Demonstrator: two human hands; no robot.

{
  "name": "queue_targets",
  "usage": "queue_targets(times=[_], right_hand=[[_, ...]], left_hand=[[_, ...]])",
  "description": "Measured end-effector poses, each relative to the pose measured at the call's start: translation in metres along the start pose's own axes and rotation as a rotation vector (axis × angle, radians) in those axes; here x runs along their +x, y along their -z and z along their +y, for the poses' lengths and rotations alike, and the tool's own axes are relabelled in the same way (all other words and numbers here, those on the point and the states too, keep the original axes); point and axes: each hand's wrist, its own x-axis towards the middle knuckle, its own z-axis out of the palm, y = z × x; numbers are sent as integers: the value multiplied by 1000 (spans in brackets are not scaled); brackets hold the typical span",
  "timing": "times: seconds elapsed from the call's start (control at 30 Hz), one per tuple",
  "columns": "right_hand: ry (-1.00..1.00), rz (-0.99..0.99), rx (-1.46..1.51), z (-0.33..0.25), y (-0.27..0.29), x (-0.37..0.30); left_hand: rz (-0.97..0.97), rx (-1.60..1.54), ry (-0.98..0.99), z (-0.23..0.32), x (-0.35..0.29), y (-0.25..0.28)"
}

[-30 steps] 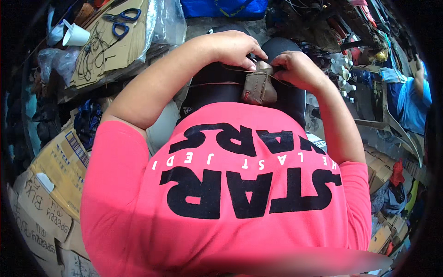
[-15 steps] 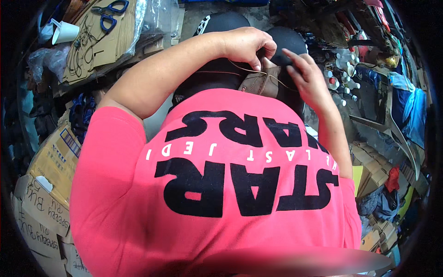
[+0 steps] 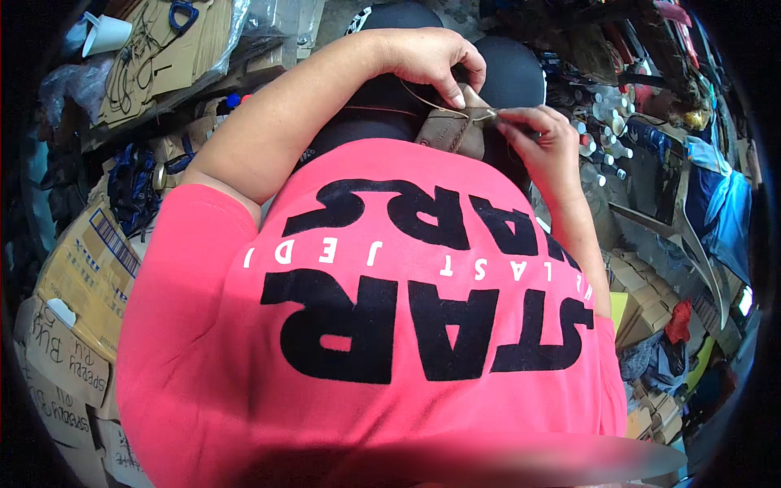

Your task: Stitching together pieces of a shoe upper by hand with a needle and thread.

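Note:
A brown leather piece [image 3: 443, 132], looking like a shoe upper with a stitched seam, rests between my knees against dark clothing. My left hand [image 3: 439, 63] bends over its far end, thumb and fingers closed on the leather's tip. At the leather's right edge my right hand [image 3: 547, 146] is closed in a pinch on a light thread [image 3: 486, 117], close to the seam. A needle, if there is one, is too small to make out. More thread loops from the leather toward the left, across my dark-clad leg [image 3: 374, 110].
At the upper left, flat cardboard pieces [image 3: 191, 61] lie with blue-handled scissors [image 3: 183, 15] and a white cup [image 3: 107, 34]. Cardboard boxes [image 3: 85, 281] stand at the left. Several small bottles [image 3: 606, 122] are right of my knees, beside a blue cloth [image 3: 724, 203].
My right hand has moved in to the leather's edge, its spread fingers closing on the thread. My left hand stays at the leather's tip. The view has shifted slightly.

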Motion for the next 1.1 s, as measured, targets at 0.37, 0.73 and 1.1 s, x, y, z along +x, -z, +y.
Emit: queue_targets(times=[0.37,0.73,1.1], right_hand=[[-75,-130,56,-4,1,11],[-38,-243,-12,-12,4,24],[113,-290,93,16,-12,39]], left_hand=[[5,-33,-52,-5,4,1],[40,12,-55,-10,1,1],[109,75,-46,-9,1,-6]])
